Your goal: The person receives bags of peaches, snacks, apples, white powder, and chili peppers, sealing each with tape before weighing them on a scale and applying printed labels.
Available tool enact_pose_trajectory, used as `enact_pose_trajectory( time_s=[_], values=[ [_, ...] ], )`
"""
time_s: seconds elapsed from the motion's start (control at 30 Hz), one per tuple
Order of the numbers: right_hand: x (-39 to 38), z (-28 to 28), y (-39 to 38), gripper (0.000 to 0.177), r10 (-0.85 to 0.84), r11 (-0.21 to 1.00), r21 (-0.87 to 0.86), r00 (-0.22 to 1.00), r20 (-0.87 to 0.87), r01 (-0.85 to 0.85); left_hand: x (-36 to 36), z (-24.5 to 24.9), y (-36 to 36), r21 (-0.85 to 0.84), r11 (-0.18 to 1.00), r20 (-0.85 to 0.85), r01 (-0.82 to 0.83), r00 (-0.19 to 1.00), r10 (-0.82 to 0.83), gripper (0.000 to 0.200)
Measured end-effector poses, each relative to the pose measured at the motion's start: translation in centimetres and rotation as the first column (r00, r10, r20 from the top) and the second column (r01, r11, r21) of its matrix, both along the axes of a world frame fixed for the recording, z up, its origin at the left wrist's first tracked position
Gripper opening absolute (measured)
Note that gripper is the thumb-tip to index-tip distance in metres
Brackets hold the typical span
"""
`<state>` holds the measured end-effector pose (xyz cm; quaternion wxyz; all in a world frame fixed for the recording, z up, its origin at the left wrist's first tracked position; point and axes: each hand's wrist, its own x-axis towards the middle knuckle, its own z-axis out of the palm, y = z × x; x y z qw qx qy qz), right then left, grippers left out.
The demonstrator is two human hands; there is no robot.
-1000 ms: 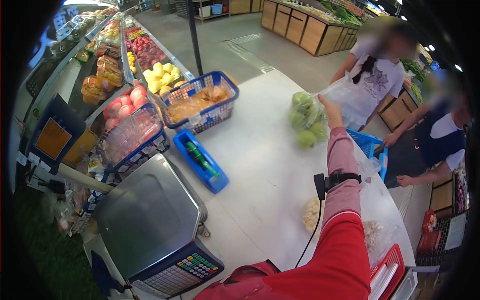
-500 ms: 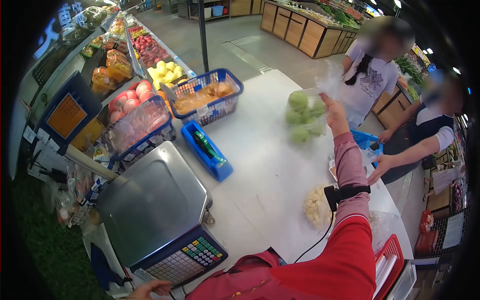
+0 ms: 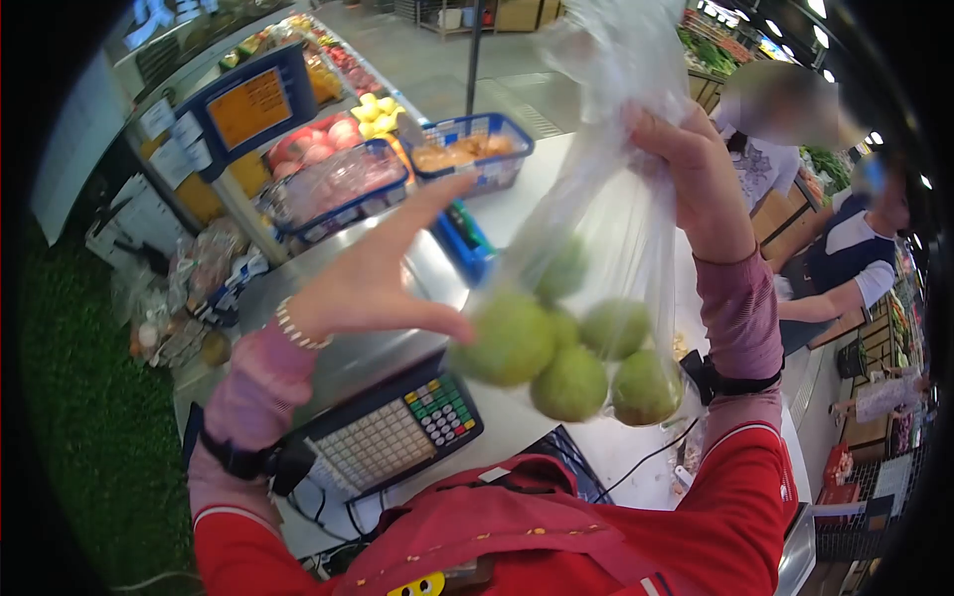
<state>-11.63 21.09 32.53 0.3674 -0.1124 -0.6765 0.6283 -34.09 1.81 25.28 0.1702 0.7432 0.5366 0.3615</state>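
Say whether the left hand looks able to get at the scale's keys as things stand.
Probably yes: the left hand is open and empty near the keys, and nothing covers them. The fruit bag hangs beside them from the right hand.

Grocery shop: fruit display [image 3: 360, 79], veg stand [image 3: 709, 54] (& scale [image 3: 388, 442] w/ keypad).

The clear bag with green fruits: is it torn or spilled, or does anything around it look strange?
Nothing stands out. The green fruits hang inside the clear bag, held by the right hand, with no visible tear or spill. The far blue basket stands upright.
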Motion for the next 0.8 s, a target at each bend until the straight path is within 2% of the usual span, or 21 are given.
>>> enact_pose_trajectory(
  time_s=[0.03,0.07,0.1,0.13,0.17,0.23,0.27,0.3,0.33,0.37,0.4,0.47,0.5,0.57,0.6,0.63,0.67,0.7,0.73,0.77,0.8],
  values=[
    [-1.4,0.6,-2.1,0.023,0.087,0.995,0.05,0.996,0.013,-0.088,1.6,0.6,-0.1,0.034,0.997,0.021,0.069,0.997,-0.07,0.12],
    [-2.6,1.4,-4.4,0.021,0.153,0.978,0.133,0.987,0.051,-0.159,2.9,1.4,0.0,0.135,0.976,-0.061,0.171,0.985,-0.164,0.117],
    [-3.8,1.8,-6.3,0.019,0.212,0.95,0.214,0.973,0.087,-0.226,3.7,1.2,-0.8,0.151,0.976,0.033,0.159,0.986,-0.166,0.109],
    [-5.2,1.6,-7.7,0.019,0.227,0.95,0.203,0.971,0.081,-0.239,4.0,1.0,-1.7,0.167,0.975,0.127,0.147,0.977,-0.169,0.102],
    [-6.6,1.4,-8.9,0.018,0.273,0.919,0.275,0.959,0.078,-0.284,3.9,1.0,-2.7,0.154,0.979,0.13,0.134,0.979,-0.155,0.102],
    [-9.6,0.7,-11.3,0.017,0.327,0.882,0.334,0.942,0.078,-0.334,3.7,1.2,-4.6,0.032,0.96,0.161,-0.276,0.95,0.268,0.085],
    [-11.4,0.5,-12.3,0.019,0.294,0.85,0.427,0.95,0.102,-0.308,3.3,0.9,-5.2,0.029,0.958,0.158,-0.286,0.947,0.278,0.085],
    [-13.0,0.4,-13.2,0.025,0.259,0.806,0.52,0.958,0.121,-0.283,2.5,0.3,-5.6,0.028,0.911,0.188,-0.412,0.897,0.4,0.077],
    [-14.3,0.0,-13.9,0.025,0.269,0.804,0.519,0.956,0.117,-0.29,1.6,-0.4,-6.0,0.024,0.848,0.216,-0.53,0.831,0.513,0.069],
    [-15.6,-0.6,-14.4,0.029,0.286,0.832,0.466,0.952,0.106,-0.301,0.2,-1.7,-5.9,0.144,0.871,0.371,-0.47,0.842,0.392,0.06],
    [-16.5,-1.1,-14.6,0.033,0.301,0.857,0.411,0.949,0.096,-0.313,-1.1,-2.0,-6.0,0.144,0.867,0.367,-0.477,0.839,0.401,0.06],
    [-17.8,-1.3,-13.3,0.035,0.321,0.837,0.457,0.946,0.035,-0.301,-3.6,-2.2,-6.0,0.02,0.886,0.645,-0.463,0.683,0.343,0.043],
    [-18.0,-1.5,-12.0,0.036,0.328,0.822,0.5,0.944,-0.02,-0.275,-4.2,-2.5,-6.0,0.019,0.89,0.646,-0.455,0.685,0.337,0.043],
    [-17.7,-3.5,-8.1,0.033,0.274,0.876,0.416,0.962,-0.017,-0.242,-5.4,-3.3,-5.9,0.099,0.84,0.478,-0.533,0.766,0.429,0.021],
    [-17.0,-5.3,-6.0,0.034,0.232,0.918,0.335,0.973,-0.014,-0.214,-6.8,-4.9,-5.9,0.094,0.847,0.484,-0.524,0.767,0.421,0.021],
    [-15.8,-7.6,-4.0,0.036,0.107,0.951,0.28,0.989,0.104,-0.133,-9.0,-7.1,-5.8,0.37,0.712,0.165,-0.597,0.797,0.582,0.018],
    [-14.5,-10.6,-1.6,0.039,-0.011,0.971,0.236,0.975,0.223,-0.043,-10.8,-8.3,-5.8,0.643,0.562,-0.122,-0.52,0.656,0.745,0.016],
    [-13.2,-14.5,1.4,0.039,-0.072,0.955,0.292,0.918,0.391,-0.049,-11.6,-7.6,-6.2,0.704,0.658,-0.436,-0.267,0.569,0.697,0.018],
    [-11.8,-18.0,2.8,0.037,-0.144,0.973,0.232,0.832,0.536,0.019,-12.1,-7.6,-6.0,0.691,0.674,-0.434,-0.262,0.594,0.677,0.018],
    [-11.3,-23.8,5.5,0.041,-0.249,0.966,0.217,0.755,0.607,0.143,-12.0,-7.1,-5.7,0.62,0.709,-0.347,-0.337,0.692,0.633,0.018],
    [-10.1,-24.4,5.0,0.049,-0.183,0.981,0.092,0.643,0.744,0.172,-11.4,-6.5,-5.2,0.475,0.767,-0.143,-0.432,0.822,0.551,0.018]
  ],
)
